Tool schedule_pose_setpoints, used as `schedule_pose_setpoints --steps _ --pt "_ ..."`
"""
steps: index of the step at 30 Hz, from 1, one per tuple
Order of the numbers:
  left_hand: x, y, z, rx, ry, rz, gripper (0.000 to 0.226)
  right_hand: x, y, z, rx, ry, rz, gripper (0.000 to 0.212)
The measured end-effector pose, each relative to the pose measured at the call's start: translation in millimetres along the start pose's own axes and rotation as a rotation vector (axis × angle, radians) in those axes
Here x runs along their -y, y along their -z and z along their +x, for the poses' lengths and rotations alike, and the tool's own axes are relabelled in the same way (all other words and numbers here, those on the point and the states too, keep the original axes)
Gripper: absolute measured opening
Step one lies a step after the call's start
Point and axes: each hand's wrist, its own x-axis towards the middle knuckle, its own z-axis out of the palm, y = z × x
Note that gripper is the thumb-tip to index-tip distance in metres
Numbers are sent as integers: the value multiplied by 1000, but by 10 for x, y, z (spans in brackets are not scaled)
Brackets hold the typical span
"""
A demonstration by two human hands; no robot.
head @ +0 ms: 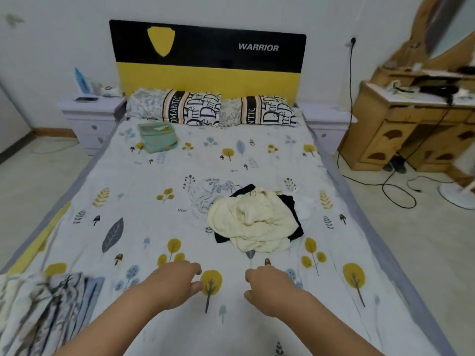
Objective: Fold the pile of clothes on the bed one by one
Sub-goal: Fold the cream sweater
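1. Across the near half of the bed (144, 201), the printed sheet lies bare and flat, with open room between the hands and the clothes.
2. Both forearms reach forward over the foot of the bed; the left hand (177, 281) and right hand (270, 283) hover side by side, apart from each other, a yellow tree print showing between them.
3. Each hand has its fingers loosely curled downward and holds nothing; whether the fingertips touch the sheet cannot be told.
4. The pile of clothes (254, 217) sits ahead of the hands and slightly to the right, near the middle of the bed, clear of both hands.
5. On top of the pile lies a crumpled cream garment (257, 219); a black garment (293, 209) shows beneath it at the back, right and front left, and a pale printed piece (208, 194) spreads out on the pile's left rear side.
6. At the near left edge, a striped grey-and-white cloth (51, 304) lies on the bed corner, well apart from the pile.
7. Far up the bed, a green pouch (158, 137) rests just before two pillows (213, 110) at the headboard (208, 70).
8. Both sides of the bed show a grey border; floor lies open to the left, while a wooden dresser (411, 124) and trailing cables (390, 186) stand to the right.
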Motion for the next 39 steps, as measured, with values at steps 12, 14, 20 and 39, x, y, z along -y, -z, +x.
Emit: schedule_pose_setpoints --steps 12,14,20,39 --pt "-170 -334 1611 -76 -2 23 39 -1118 -375 1165 -210 -223 73 35" --pt "-168 -410 1924 -91 -10 8 42 -1258 -482 1435 -150 -239 68 37" --pt "-188 -593 2808 -201 -5 -45 58 -1580 -687 2324 -212 -342 49 81" --pt "-131 -976 4127 -328 -35 -159 13 -1956 -1250 3453 -641 -147 96 50"
